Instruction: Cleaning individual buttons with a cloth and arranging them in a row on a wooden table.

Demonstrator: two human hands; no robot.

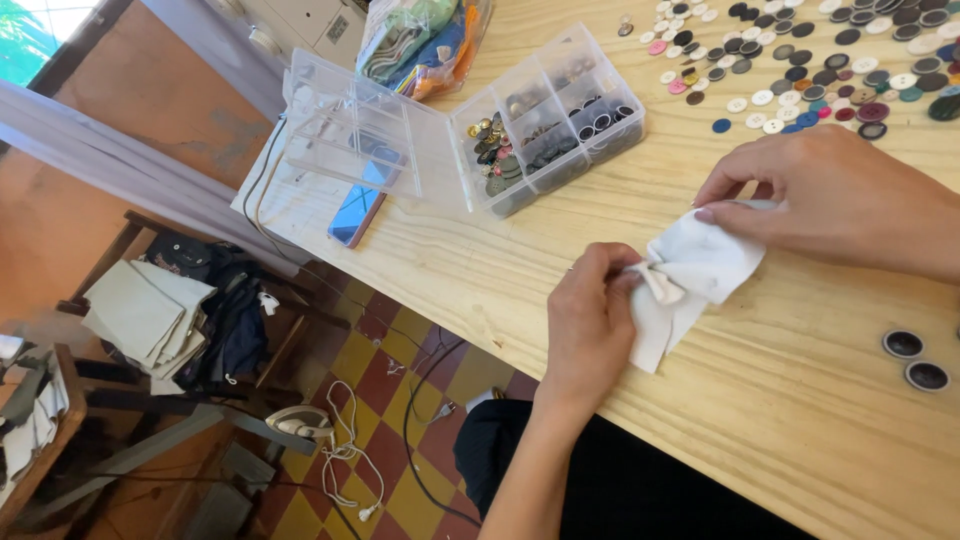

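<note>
two hands work one small piece of white cloth [690, 275] at the near edge of a pale wooden table [780, 420]. the left hand [590, 325] is closed in a pinch on a gathered fold at the cloth's left side, fingertips tight together; the right hand [835, 195] is closed too, thumb and forefinger nipping the cloth's upper right corner, so the fabric hangs bunched between them just above the wood. to handle this well, i judge the pinches should stay close to the fold so the cloth keeps taut and does not slip, with the wrists low over the table for steadiness. two dark buttons [915, 360] with pale rims lie to the right of the cloth, apart from it. a wide scatter of loose buttons [800, 75], white, pink, blue, grey and dark, covers the far right of the table. a clear plastic compartment box [550, 115] stands open at the far left, its cells holding metal and dark buttons, its lid [350, 130] flat beside it. a phone [360, 205] with a bluish screen lies partly under that lid. behind the box sits a clear bag [420, 40] of folded fabric, green, blue and orange. no label is legible on any of these. below the table, a small iron [300, 423] rests over a red and yellow tiled floor [390, 370].
</note>
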